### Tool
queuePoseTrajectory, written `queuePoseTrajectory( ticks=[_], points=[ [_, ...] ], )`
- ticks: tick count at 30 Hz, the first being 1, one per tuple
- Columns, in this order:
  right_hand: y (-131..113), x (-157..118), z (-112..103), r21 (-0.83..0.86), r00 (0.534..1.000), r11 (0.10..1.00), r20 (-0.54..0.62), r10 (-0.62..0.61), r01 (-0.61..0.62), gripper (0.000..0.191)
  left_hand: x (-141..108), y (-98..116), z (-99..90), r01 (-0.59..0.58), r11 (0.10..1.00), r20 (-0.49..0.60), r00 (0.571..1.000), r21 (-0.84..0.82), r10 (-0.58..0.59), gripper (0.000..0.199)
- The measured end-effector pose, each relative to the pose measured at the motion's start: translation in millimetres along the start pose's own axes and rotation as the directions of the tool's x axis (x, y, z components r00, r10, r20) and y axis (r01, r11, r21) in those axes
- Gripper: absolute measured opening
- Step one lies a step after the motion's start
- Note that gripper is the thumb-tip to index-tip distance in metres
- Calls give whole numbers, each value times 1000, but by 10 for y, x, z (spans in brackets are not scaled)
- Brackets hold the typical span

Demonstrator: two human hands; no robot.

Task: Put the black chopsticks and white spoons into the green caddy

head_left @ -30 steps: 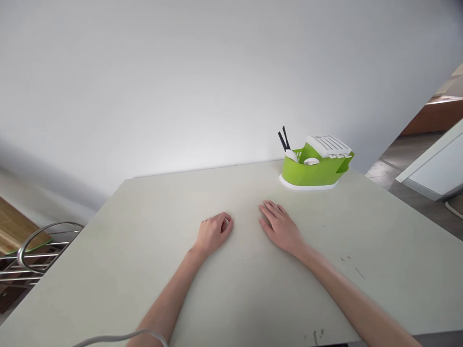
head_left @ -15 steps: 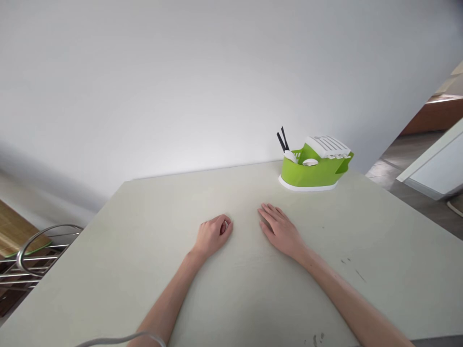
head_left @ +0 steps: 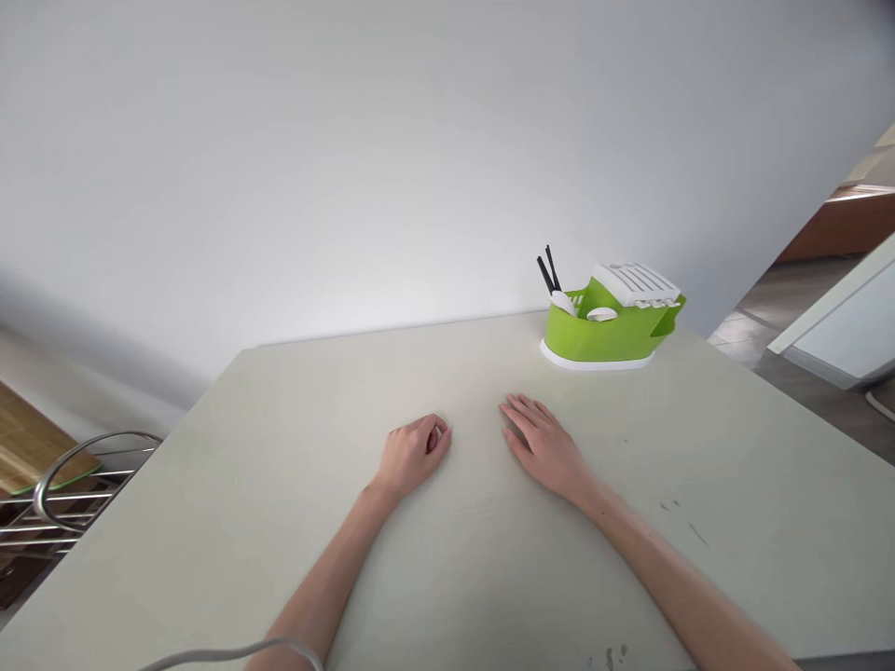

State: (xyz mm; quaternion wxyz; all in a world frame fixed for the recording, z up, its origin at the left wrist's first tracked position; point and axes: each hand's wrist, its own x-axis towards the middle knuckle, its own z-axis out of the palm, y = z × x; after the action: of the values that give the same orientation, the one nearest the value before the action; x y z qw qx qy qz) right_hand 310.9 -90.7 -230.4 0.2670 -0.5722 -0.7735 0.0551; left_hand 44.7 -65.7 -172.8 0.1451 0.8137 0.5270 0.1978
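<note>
Well, near our right grip (head_left: 543, 445), toward its one o'clock, stands a green caddy (head_left: 594, 342) holding black sticks (head_left: 544, 273) and white spoon-like pieces (head_left: 602, 315), a white slotted cover (head_left: 640, 284) capping its three o'clock end. Our right fingers lie flat, slightly apart, on the desk (head_left: 314, 410); our left grip (head_left: 411, 454) curls into a loose fist.

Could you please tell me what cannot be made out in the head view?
All in the head view:
- Left hand: its palm is hidden by its own back and curled fingers; whether it holds anything is unclear.
- Right hand: its palm is hidden by its back.
- Black sticks: lower ends hidden by the green caddy.
- Grey cable: cut off by the bottom edge.
</note>
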Motion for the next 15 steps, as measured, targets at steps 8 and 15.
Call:
queuePoseTrajectory(
  ticks=[8, 15],
  points=[
    [-6, 1, -8, -3, 1000, 1000, 9, 10, -10, 51, 1, 4, -3, 3, 1000, 4, 1000, 16, -3, 21],
    [-6, -4, -14, 11, 999, 1000, 24, 22, -22, 52, 2, 17, -12, 10, 1000, 10, 1000, 21, -10, 21]
  ],
)
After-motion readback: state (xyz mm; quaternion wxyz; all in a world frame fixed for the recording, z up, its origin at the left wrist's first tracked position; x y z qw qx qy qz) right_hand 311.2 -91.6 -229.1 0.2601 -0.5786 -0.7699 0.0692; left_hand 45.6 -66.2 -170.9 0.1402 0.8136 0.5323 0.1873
